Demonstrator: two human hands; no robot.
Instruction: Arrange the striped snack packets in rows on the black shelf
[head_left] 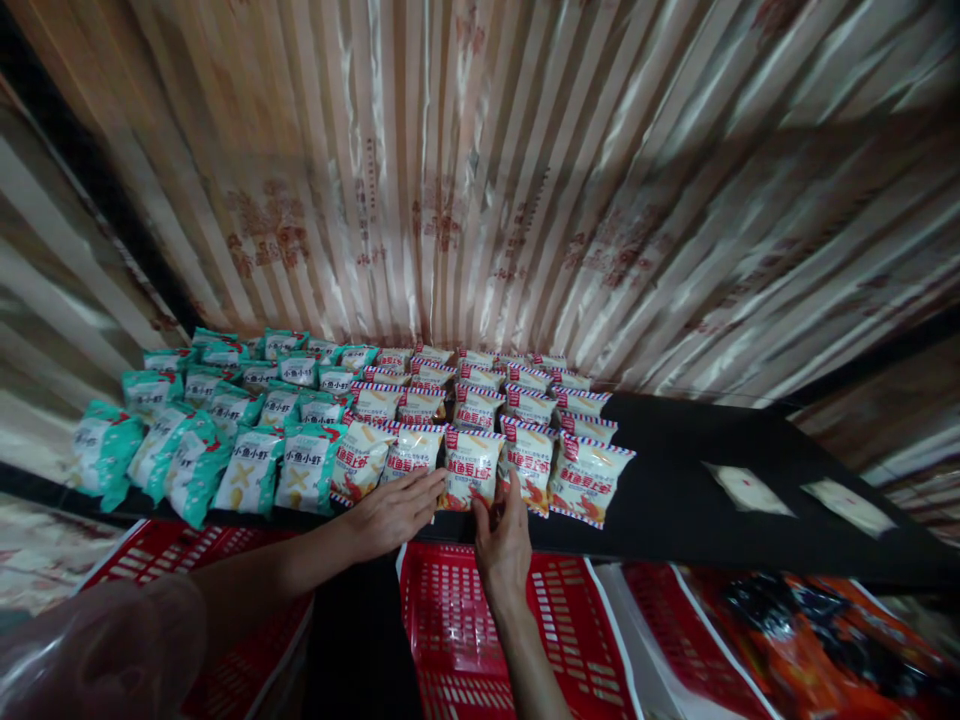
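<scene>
Several white snack bags with red lettering and striped top edges stand in rows on a black shelf. My left hand rests its outstretched fingers against the lower front of the bags in the nearest row. Beside it, my right hand points upward at the lower edges of the middle front bags, thumb and fingers apart. Neither hand is closed around a bag. To the left, several teal-and-white snack bags stand in similar rows.
Red slotted baskets sit below the shelf edge, with orange and black packages at the lower right. Two flat pale packets lie on the shelf's right side. Behind hangs striped, wrinkled plastic sheeting.
</scene>
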